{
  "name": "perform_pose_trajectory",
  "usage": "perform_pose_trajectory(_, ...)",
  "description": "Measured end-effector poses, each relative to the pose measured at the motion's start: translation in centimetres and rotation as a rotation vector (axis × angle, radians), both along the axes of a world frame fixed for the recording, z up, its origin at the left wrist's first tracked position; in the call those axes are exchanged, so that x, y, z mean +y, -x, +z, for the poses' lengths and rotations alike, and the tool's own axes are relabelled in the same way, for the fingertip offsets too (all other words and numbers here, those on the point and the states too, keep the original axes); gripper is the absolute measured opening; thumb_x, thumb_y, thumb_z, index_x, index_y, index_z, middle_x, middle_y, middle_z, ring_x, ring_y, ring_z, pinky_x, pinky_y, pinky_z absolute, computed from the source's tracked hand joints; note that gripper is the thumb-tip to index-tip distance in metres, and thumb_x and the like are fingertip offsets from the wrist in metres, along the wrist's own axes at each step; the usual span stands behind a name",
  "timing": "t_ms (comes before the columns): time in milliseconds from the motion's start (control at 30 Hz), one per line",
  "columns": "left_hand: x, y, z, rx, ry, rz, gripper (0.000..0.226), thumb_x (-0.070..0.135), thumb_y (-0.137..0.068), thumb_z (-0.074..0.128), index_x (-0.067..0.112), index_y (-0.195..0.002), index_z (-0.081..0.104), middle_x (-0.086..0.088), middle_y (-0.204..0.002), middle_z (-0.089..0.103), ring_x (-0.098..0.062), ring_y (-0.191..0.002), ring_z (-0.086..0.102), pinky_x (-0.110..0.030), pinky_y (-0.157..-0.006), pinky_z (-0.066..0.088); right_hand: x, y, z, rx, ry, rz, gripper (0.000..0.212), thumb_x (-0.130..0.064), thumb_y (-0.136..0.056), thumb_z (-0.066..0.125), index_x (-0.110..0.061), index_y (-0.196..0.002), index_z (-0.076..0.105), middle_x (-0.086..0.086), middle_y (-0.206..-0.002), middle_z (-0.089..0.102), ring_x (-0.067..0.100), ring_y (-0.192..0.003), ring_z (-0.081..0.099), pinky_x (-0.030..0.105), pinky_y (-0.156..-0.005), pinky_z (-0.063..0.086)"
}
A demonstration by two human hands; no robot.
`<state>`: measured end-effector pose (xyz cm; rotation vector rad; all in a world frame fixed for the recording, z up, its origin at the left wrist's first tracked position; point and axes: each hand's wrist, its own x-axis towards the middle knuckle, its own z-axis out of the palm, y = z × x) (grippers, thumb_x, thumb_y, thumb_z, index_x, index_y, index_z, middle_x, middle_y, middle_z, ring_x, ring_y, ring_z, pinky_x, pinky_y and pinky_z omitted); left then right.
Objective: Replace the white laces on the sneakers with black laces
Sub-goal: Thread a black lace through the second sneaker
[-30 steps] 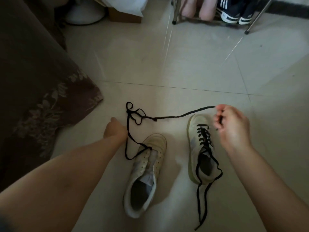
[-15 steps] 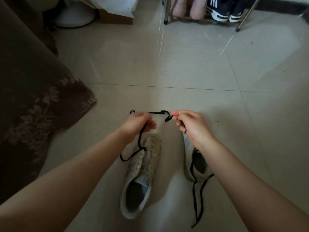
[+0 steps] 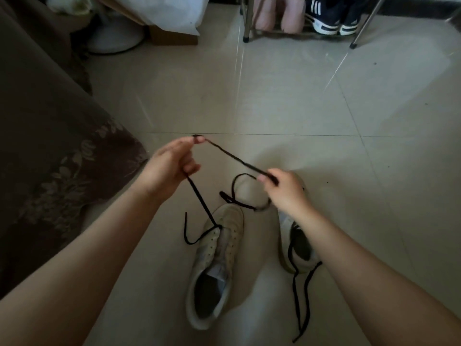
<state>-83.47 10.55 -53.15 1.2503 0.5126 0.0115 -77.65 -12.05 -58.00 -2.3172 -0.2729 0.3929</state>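
Two white sneakers lie on the tiled floor. The left sneaker (image 3: 219,260) has one end of a black lace (image 3: 239,161) threaded through its front eyelets. My left hand (image 3: 169,168) pinches this lace at the fingertips and holds a lower part of it in the palm. My right hand (image 3: 284,191) grips the same lace further along, stretched between both hands, with a loose loop hanging under it. The right sneaker (image 3: 296,248), partly hidden by my right forearm, is laced in black, and its lace ends (image 3: 301,298) trail on the floor.
A dark patterned cloth (image 3: 50,151) covers furniture at the left. A metal shoe rack (image 3: 299,23) with pink and navy shoes stands at the back. A cardboard box (image 3: 172,36), a white bag and a round white base sit at the back left.
My hands came together over the sneakers, then drew apart again. My left hand rose and moved left with the lace; my right hand now grips it above the right sneaker.
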Motion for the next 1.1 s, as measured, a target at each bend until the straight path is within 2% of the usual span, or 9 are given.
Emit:
perform_pose_trajectory(100,1.7,-0.3,-2.7,0.274,-0.059,0.314,0.016,0.012,-0.096,0.045,0.009,-0.097,0.061,0.006,-0.047,0.042,-0.006,-0.045,0.04,-0.021,-0.06,0.04,-2.8,-0.7,-0.7,0.051,-0.061,-0.158,0.016,-0.014,-0.094,0.053,-0.014,-0.089,0.068,-0.007,-0.065,0.056,0.005,-0.06,0.052,0.014,-0.057,0.037)
perform_pose_trajectory(233,1.3,0.4,-6.4,0.583,-0.542,0.242,0.035,0.025,-0.087,0.056,0.012,-0.12,0.058,-0.008,-0.115,0.06,-0.023,-0.095,0.057,-0.031,-0.08,0.047,-3.1,0.1,0.1,0.11,-0.078,-0.125,0.02,-0.018,-0.096,0.051,-0.013,-0.09,0.069,-0.007,-0.066,0.06,-0.003,-0.051,0.048,0.008,-0.05,0.034)
perform_pose_trajectory(300,-0.7,0.8,-5.9,0.388,-0.849,0.061,0.051,0.029,-0.085,0.063,0.019,-0.133,0.049,-0.008,-0.137,0.046,-0.028,-0.124,0.044,-0.037,-0.104,0.038,-2.3,0.4,1.0,0.115,-0.063,-0.034,0.021,-0.025,-0.096,0.05,-0.021,-0.088,0.069,-0.01,-0.066,0.063,0.0,-0.05,0.046,0.015,-0.051,0.035)
perform_pose_trajectory(433,-5.9,0.3,-3.5,-0.203,-1.132,-0.468,0.055,0.034,-0.088,0.061,0.025,-0.14,0.043,0.004,-0.142,0.046,-0.02,-0.138,0.028,-0.038,-0.112,0.024,-0.5,0.9,3.3,0.113,-0.116,0.128,0.023,-0.022,-0.096,0.052,-0.027,-0.078,0.064,-0.013,-0.062,0.062,-0.007,-0.051,0.049,0.011,-0.054,0.034)
perform_pose_trajectory(600,-7.2,-0.2,-3.1,-0.306,-1.365,-0.449,0.027,0.038,-0.092,0.05,0.025,-0.107,0.067,0.005,-0.095,0.072,-0.02,-0.099,0.062,-0.035,-0.102,0.029,-0.1,1.0,4.2,0.04,-0.034,0.191,0.018,-0.021,-0.093,0.054,-0.025,-0.079,0.065,-0.007,-0.073,0.064,0.007,-0.066,0.056,0.026,-0.065,0.043)
perform_pose_trajectory(800,-5.0,-0.4,-2.4,-0.08,-1.031,-0.273,0.023,0.023,-0.095,0.051,0.018,-0.092,0.072,0.01,-0.079,0.071,-0.007,-0.065,0.06,-0.028,-0.072,0.05,-2.4,0.7,3.1,-0.219,0.289,0.205,0.018,-0.027,-0.09,0.062,-0.015,-0.095,0.073,0.003,-0.135,0.05,0.026,-0.131,0.037,0.029,-0.106,0.025)
perform_pose_trajectory(900,-4.6,-0.7,-2.7,0.118,-0.987,-0.098,0.028,0.024,-0.094,0.046,0.014,-0.086,0.07,0.0,-0.075,0.068,-0.024,-0.076,0.063,-0.036,-0.083,0.05,-2.6,0.9,4.4,-0.023,0.129,0.225,0.02,-0.026,-0.094,0.056,-0.013,-0.091,0.071,0.003,-0.101,0.069,0.009,-0.094,0.062,0.025,-0.083,0.044)
perform_pose_trajectory(1000,-4.2,-1.1,-3.7,0.275,-0.884,-0.022,0.029,0.027,-0.095,0.045,0.015,-0.081,0.067,-0.003,-0.074,0.065,-0.028,-0.076,0.06,-0.038,-0.087,0.046,-2.1,1.6,6.0,0.351,-0.301,0.11,0.022,-0.023,-0.097,0.052,-0.007,-0.085,0.062,0.0,-0.065,0.058,0.008,-0.061,0.057,0.028,-0.074,0.054)
perform_pose_trajectory(1100,-1.9,-2.0,-5.5,0.482,-0.532,0.04,0.027,0.022,-0.094,0.05,0.017,-0.068,0.051,-0.006,-0.083,0.057,-0.02,-0.068,0.048,-0.022,-0.062,0.038,-2.2,1.5,6.8,0.505,-0.549,0.079,0.023,-0.024,-0.098,0.046,-0.008,-0.085,0.056,-0.004,-0.058,0.043,0.009,-0.055,0.043,0.026,-0.073,0.053)
